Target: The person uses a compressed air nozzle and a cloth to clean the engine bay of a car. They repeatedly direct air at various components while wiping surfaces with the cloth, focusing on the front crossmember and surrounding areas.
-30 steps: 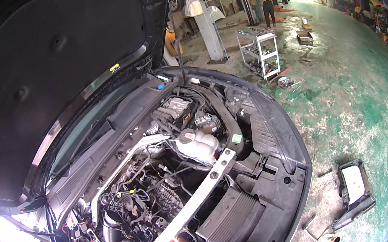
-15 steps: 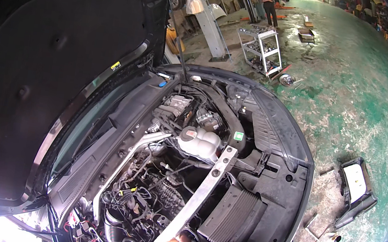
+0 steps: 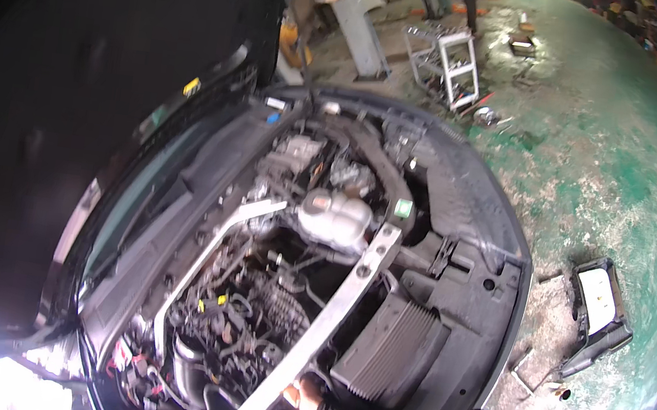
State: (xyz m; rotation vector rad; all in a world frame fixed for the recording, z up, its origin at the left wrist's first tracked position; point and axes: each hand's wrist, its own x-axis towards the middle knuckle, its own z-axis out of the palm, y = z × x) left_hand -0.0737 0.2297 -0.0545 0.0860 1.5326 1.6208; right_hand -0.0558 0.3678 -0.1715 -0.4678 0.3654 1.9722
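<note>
From the lower right my black-sleeved right arm reaches across the engine bay, a dark strap near its wrist. My right hand [image 3: 307, 396] is closed at the edge of a long silver brace bar [image 3: 312, 331], its fingers curled against the metal; their tips are partly hidden. That bar slants across the bay, its upper end beside a whitish coolant tank [image 3: 335, 220]. Under and left of it lies the exposed engine [image 3: 246, 323] with hoses and wiring. A ribbed dark box [image 3: 391, 346] sits just right of the bar, close to my hand. My left hand is out of sight.
The raised hood [image 3: 65, 129] fills the left side. A second silver brace [image 3: 204, 263] runs near the windshield. On the green floor stand a white tool cart [image 3: 454, 68] and a dark frame with a white panel [image 3: 600, 315]. Another person [image 3: 467, 3] stands far back.
My view has shifted, so the car and floor things appear slightly higher and farther left. My right hand stays closed at the brace bar.
</note>
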